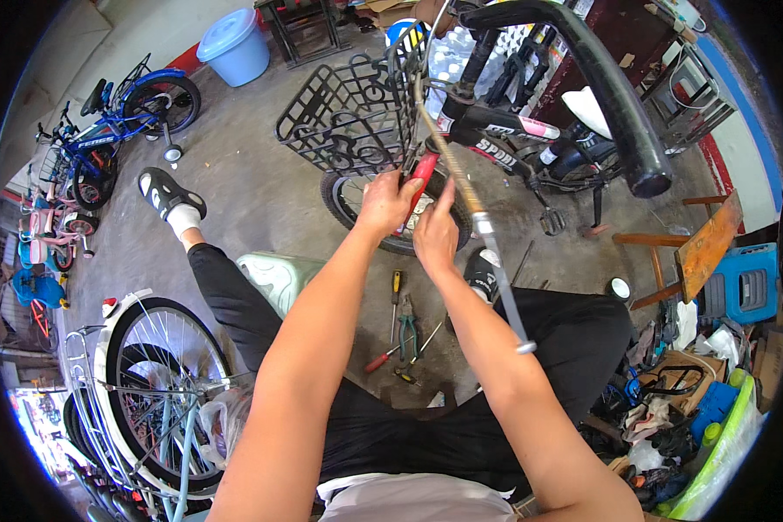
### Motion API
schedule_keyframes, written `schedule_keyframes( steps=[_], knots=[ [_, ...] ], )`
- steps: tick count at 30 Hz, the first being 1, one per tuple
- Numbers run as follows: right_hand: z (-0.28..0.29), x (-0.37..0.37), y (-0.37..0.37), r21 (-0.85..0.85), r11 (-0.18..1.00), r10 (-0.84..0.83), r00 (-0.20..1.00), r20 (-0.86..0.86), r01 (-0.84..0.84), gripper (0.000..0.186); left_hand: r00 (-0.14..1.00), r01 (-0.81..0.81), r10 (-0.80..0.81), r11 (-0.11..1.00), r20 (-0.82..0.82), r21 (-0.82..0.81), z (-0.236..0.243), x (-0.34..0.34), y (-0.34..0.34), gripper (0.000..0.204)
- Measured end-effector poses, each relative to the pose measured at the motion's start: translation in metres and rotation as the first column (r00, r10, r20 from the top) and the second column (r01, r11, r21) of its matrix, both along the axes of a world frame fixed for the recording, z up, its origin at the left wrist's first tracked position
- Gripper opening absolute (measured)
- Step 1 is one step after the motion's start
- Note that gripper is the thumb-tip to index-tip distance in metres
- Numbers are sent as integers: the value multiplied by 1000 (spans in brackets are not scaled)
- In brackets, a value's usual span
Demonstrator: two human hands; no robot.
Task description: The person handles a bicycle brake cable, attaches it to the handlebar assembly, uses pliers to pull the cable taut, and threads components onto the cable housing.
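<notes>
A small black bicycle [496, 122] stands in front of me, with a black wire basket [348, 117] and a red front fork [425, 174]. My left hand [384, 207] is closed at the fork's left side, its fingertips partly hidden. Just right of the fork, my right hand [436, 233] has its index finger stretched upward and its thumb apart, near the front wheel [344, 204]. Across the view hangs a brake cable [461, 174] with a grey sleeve [500, 278], close above my right forearm. The black handlebar [618, 104] looms at the upper right.
Between my legs lie pliers [407, 326] and several screwdrivers [397, 287]. A white-fendered bicycle wheel [161, 383] stands at left, with a blue children's bicycle [113, 130] beyond. A wooden stool [709, 248] and a cluttered pile [670, 409] sit at right; a blue bucket [235, 52] stands behind.
</notes>
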State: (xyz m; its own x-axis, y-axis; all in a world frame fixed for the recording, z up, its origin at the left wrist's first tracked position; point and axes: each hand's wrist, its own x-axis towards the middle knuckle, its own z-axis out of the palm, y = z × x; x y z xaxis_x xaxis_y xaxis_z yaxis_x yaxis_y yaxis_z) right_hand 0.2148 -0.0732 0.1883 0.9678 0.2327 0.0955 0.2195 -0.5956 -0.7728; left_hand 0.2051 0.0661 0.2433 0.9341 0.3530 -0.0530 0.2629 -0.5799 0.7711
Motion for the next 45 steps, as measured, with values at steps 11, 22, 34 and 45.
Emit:
schedule_keyframes(
  steps=[11,22,34,45],
  knots=[
    [91,34,-25,77,974,227,915,-334,-213,56,995,38,-37,999,97,-15,-16,4,11,80],
    [120,45,-51,355,934,206,761,-616,34,4,978,-64,61,998,198,11,-5,-2,-4,51],
    [166,77,-22,428,898,424,466,-777,-103,19,971,-64,53,997,232,40,-13,0,0,48],
    [4,11,5,-221,971,79,994,-77,-94,96,996,68,-66,996,57,-51,1,1,-3,79]
  ],
)
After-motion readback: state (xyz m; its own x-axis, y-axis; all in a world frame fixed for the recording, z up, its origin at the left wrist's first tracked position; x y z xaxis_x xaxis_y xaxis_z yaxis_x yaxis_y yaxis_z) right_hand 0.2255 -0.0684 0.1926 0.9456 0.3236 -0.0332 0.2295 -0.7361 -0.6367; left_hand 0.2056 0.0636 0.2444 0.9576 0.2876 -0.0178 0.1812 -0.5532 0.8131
